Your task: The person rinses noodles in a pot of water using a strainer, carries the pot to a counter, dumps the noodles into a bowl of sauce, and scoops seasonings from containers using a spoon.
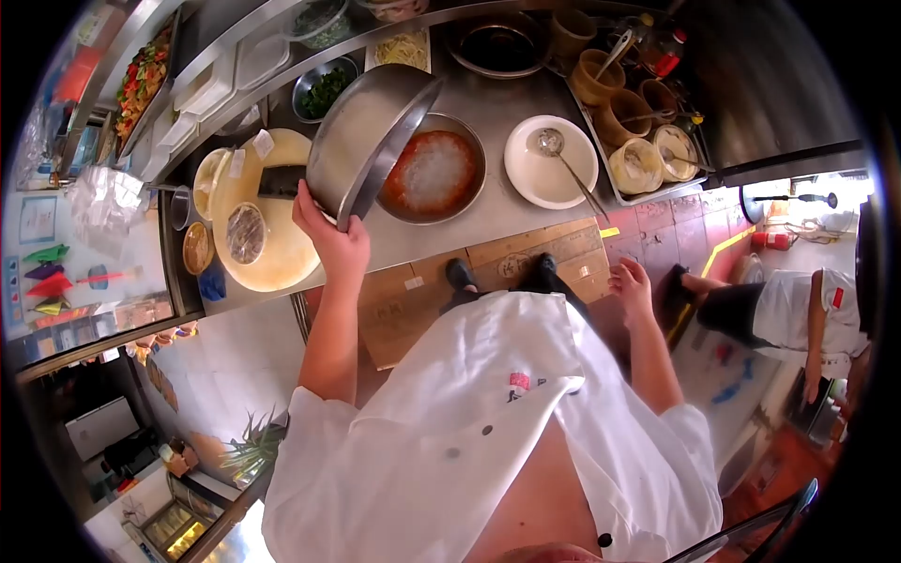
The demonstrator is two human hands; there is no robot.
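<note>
My left hand (336,239) grips the near rim of a large metal bowl (361,136), which is tilted up on its side over the counter. Right beside it, partly behind its rim, a metal bowl (477,174) holds red sauce with a pale, whitish middle (434,174). My right hand (633,286) hangs beyond the counter's front edge, holding nothing, with its fingers loosely bent and apart. Between the hands, farther back, a white bowl (526,174) has a metal ladle (552,143) resting in it. What the tilted bowl contains is hidden.
Left of the bowls lies a round cutting board (282,253) with a cleaver (279,182). Behind are chopped greens (324,92) and a dark pan (497,45). Seasoning pots (636,167) stand in a tray at right. A co-worker (779,305) stands at far right.
</note>
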